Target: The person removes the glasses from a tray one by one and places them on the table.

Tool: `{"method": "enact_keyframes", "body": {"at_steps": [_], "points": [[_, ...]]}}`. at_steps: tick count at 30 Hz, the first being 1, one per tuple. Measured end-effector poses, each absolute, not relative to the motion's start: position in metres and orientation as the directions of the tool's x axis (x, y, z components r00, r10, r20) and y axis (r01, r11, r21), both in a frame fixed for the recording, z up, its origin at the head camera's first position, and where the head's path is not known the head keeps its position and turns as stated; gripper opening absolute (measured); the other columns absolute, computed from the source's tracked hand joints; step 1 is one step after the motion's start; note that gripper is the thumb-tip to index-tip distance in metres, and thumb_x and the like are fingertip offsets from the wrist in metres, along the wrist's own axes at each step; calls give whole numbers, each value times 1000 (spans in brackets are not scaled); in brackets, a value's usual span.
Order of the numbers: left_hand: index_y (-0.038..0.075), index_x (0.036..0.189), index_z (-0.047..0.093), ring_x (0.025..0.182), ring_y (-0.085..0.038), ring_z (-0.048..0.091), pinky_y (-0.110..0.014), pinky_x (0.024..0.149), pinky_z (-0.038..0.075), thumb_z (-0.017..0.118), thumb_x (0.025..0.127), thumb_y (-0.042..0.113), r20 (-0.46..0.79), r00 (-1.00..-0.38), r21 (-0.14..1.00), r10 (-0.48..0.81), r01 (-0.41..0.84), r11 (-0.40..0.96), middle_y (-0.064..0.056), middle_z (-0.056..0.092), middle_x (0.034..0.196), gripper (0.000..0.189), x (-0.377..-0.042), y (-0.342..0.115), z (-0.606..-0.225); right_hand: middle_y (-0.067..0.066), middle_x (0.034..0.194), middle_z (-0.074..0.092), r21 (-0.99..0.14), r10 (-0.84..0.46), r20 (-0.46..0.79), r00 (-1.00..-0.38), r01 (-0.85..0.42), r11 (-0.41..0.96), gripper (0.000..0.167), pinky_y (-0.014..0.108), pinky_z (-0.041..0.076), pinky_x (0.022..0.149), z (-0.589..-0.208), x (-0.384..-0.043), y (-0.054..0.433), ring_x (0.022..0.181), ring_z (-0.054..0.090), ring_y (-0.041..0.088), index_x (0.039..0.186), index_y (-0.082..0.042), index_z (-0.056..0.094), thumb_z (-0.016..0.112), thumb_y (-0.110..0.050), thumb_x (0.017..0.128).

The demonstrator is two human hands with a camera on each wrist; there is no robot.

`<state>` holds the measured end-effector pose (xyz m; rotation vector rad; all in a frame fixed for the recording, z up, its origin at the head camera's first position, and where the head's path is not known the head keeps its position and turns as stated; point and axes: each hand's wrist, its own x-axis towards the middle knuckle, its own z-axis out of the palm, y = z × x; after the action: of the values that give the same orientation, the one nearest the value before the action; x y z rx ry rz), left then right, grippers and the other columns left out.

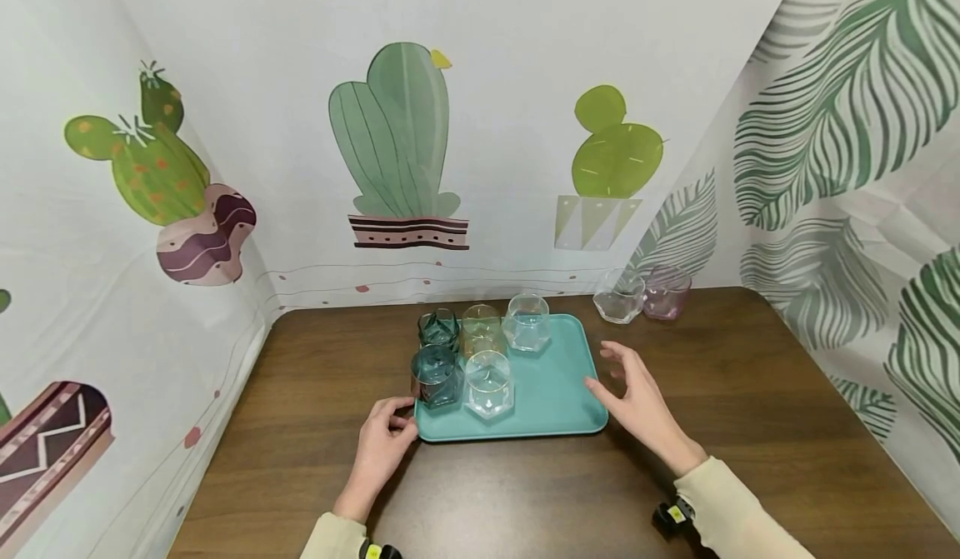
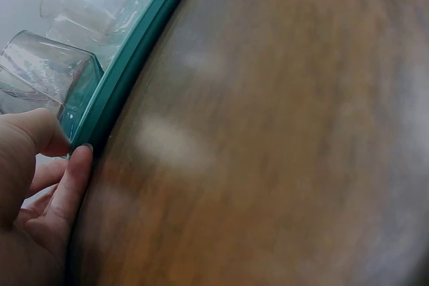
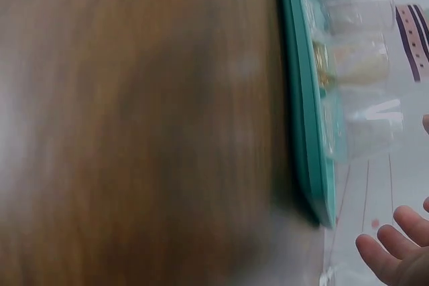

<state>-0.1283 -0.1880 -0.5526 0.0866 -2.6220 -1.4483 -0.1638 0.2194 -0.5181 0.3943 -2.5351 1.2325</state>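
Note:
A turquoise tray (image 1: 551, 384) lies on the table with several faceted drinking glasses on its left and middle part. Dark glasses (image 1: 437, 376) stand along its left side, with an amber glass (image 1: 481, 326) beside them. Clear glasses stand at the front (image 1: 489, 386) and back (image 1: 527, 323). At the tray's front left corner, my left hand (image 1: 384, 442) pinches the rim; thumb and finger meet on it in the left wrist view. My right hand (image 1: 637, 401) hovers by the tray's right edge, fingers spread and loosely bent, holding nothing.
Behind the tray to the right, a clear glass (image 1: 619, 299) and a pinkish glass (image 1: 667, 294) stand side by side on the wooden table (image 1: 525, 501). A white cloth backdrop (image 1: 510, 126) with printed cacti and leaves rises along the table's back and sides.

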Motion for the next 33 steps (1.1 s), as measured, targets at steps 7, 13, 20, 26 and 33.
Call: {"method": "enact_keyframes", "body": {"at_steps": [7, 13, 20, 26, 33], "points": [[4, 119, 73, 84, -12, 66, -21, 70, 55, 67, 87, 0, 94, -988, 843, -121, 14, 538, -14, 65, 123, 33, -128, -188, -553, 23, 139, 55, -742, -165, 332, -929, -365, 563, 65, 59, 51, 98, -519, -160, 201, 126, 57, 41, 147, 1, 46, 78, -16, 93], [4, 119, 73, 83, -11, 66, -21, 70, 55, 67, 87, 0, 99, -988, 843, -119, 20, 537, -14, 65, 122, 33, -128, -187, -554, 23, 140, 56, -754, -200, 321, -926, -378, 537, 64, 57, 51, 99, -521, -159, 185, 130, 56, 36, 146, -1, 47, 79, -18, 93], [5, 120, 73, 83, -11, 66, -21, 70, 55, 67, 87, 0, 98, -988, 842, -120, 18, 539, -13, 65, 122, 33, -129, -188, -554, 22, 145, 54, -767, -254, 293, -922, -386, 513, 66, 55, 51, 101, -523, -157, 165, 133, 55, 35, 148, -4, 46, 78, -23, 94], [5, 120, 74, 84, -10, 66, -21, 70, 55, 67, 88, 1, 90, -989, 841, -117, 13, 540, -13, 65, 122, 33, -129, -188, -555, 21, 144, 54, -770, -286, 299, -910, -408, 491, 67, 53, 52, 101, -526, -158, 152, 131, 56, 34, 148, -1, 46, 78, -23, 94], [5, 120, 74, 84, -11, 66, -21, 70, 55, 68, 88, 1, 83, -989, 843, -122, 5, 538, -13, 65, 122, 33, -128, -188, -553, 20, 145, 54, -769, -319, 286, -903, -415, 486, 69, 51, 52, 102, -525, -158, 140, 133, 55, 34, 148, 0, 46, 78, -28, 94]]}}
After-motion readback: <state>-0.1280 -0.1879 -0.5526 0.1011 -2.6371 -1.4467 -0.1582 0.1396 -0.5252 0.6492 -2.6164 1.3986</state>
